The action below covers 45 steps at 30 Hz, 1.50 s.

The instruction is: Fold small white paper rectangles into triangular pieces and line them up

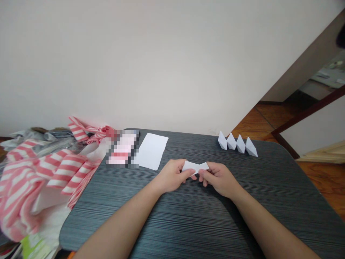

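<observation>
A small piece of folded white paper (196, 167) is held between both hands above the dark table. My left hand (174, 175) pinches its left end, thumb on top and fingers behind. At the other end, my right hand (217, 178) grips the paper the same way. The paper bends at the middle, with its two upper corners angled outward. Parts of it are covered by my thumbs. Several folded white paper shapes (237, 144) with pointed tops stand in a row at the table's back right.
White paper sheets (153, 151) lie at the back left of the dark table (172, 223), beside a pixelated phone-like object (123, 148). Red-and-white striped cloth (61, 169) is heaped left of the table. A pale wall (161, 64) rises behind.
</observation>
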Each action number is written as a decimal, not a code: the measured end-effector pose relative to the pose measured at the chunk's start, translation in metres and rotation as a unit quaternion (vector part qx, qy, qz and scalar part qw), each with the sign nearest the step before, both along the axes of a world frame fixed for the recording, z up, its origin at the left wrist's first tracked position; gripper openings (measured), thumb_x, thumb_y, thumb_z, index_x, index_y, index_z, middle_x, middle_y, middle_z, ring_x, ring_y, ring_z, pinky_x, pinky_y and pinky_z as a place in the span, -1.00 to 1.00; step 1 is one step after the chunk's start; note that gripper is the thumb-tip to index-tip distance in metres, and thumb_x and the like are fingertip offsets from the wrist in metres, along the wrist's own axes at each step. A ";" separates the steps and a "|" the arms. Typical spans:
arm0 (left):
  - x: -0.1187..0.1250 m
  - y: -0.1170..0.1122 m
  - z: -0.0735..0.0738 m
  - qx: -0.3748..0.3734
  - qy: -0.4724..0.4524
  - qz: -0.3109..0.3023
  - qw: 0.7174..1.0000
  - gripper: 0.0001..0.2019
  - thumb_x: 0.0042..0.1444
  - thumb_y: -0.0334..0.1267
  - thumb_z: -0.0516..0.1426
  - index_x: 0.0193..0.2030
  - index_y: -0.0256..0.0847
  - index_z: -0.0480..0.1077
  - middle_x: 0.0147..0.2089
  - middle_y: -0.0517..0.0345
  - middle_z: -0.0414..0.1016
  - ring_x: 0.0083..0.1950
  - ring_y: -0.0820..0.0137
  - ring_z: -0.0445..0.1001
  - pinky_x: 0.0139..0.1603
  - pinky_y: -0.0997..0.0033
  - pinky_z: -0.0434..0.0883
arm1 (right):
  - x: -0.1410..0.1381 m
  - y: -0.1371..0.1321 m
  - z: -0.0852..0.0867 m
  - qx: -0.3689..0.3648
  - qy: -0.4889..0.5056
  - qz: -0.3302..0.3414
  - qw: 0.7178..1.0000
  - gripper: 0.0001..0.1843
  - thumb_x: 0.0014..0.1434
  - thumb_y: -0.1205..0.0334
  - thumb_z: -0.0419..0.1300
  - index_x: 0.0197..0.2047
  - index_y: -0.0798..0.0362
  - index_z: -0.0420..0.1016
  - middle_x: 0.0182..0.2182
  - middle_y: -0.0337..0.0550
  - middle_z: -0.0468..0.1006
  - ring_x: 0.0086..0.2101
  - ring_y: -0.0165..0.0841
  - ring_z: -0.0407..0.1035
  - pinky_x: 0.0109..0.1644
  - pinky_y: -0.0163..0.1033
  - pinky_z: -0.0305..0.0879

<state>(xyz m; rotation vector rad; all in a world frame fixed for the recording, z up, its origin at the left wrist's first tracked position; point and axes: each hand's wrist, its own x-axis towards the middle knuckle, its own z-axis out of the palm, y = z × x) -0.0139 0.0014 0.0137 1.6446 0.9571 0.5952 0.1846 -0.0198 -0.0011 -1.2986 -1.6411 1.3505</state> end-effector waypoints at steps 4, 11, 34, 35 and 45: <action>0.000 0.000 -0.002 -0.002 -0.005 -0.001 1.000 -0.76 0.16 -0.17 0.04 -0.31 -0.27 0.45 -0.34 0.13 0.55 -0.53 0.54 0.32 -0.49 0.55 0.25 | 0.000 0.000 0.000 0.006 0.000 0.004 1.000 -0.77 0.18 0.17 0.10 -0.45 0.09 0.41 -0.56 -0.22 0.48 -0.60 -0.46 0.34 -0.50 -0.36 0.23; 0.001 0.001 0.000 -0.007 -0.015 -0.017 1.000 -0.79 0.14 -0.21 0.05 -0.32 -0.27 0.45 -0.33 0.14 0.54 -0.51 0.54 0.33 -0.47 0.56 0.27 | -0.001 -0.001 0.000 -0.001 0.009 0.025 1.000 -0.81 0.16 0.19 0.13 -0.38 0.11 0.48 -0.50 -0.18 0.51 -0.57 -0.46 0.34 -0.49 -0.36 0.25; 0.001 0.003 -0.005 -0.003 -0.012 -0.033 0.999 -0.85 0.08 -0.30 0.08 -0.34 -0.30 0.45 -0.37 0.15 0.52 -0.47 0.54 0.38 -0.44 0.59 0.27 | 0.001 0.001 0.001 0.056 -0.064 0.028 0.996 -0.77 0.20 0.20 0.10 -0.43 0.11 0.45 -0.59 -0.23 0.47 -0.57 -0.43 0.36 -0.46 -0.35 0.25; 0.001 0.003 -0.006 -0.007 -0.017 -0.029 0.999 -0.85 0.08 -0.30 0.08 -0.33 -0.30 0.45 -0.36 0.14 0.52 -0.47 0.54 0.38 -0.44 0.58 0.28 | 0.002 0.001 0.000 0.056 -0.061 0.019 0.996 -0.77 0.20 0.20 0.11 -0.44 0.11 0.45 -0.60 -0.23 0.47 -0.58 -0.44 0.36 -0.46 -0.35 0.25; -0.002 0.005 -0.010 -0.041 -0.043 -0.037 0.998 -0.80 0.14 -0.24 0.04 -0.30 -0.31 0.43 -0.35 0.09 0.53 -0.48 0.52 0.39 -0.43 0.53 0.33 | 0.006 0.000 -0.003 0.054 -0.025 -0.025 0.998 -0.76 0.20 0.18 0.12 -0.45 0.11 0.43 -0.55 -0.22 0.47 -0.57 -0.45 0.34 -0.45 -0.34 0.24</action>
